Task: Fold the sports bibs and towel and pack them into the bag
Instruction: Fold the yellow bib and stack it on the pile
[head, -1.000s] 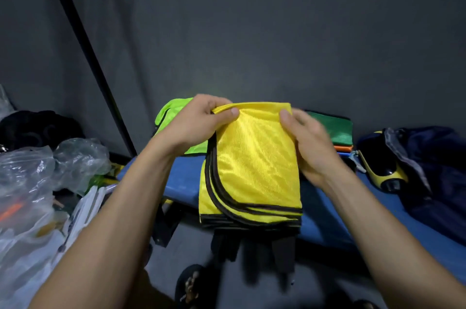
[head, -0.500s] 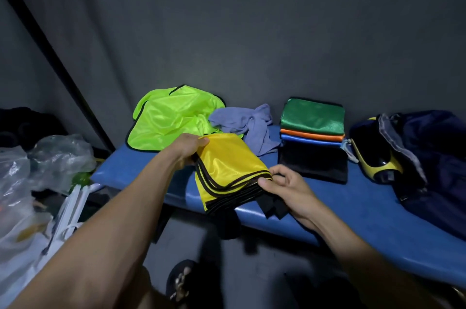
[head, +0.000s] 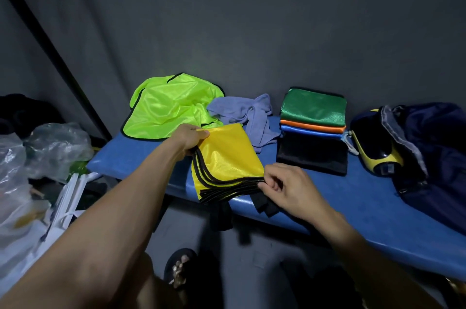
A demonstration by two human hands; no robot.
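On blue bench (head: 353, 197), folded yellow bib (head: 227, 157), pinched between left hand (head: 190, 138), right hand (head: 285, 185)

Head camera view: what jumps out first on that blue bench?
The folded yellow bib at the front edge of the blue bench stands out, with the left hand gripping its far corner and the right hand pinching its near edge. Behind it a neon green bib lies unfolded beside a crumpled towel.
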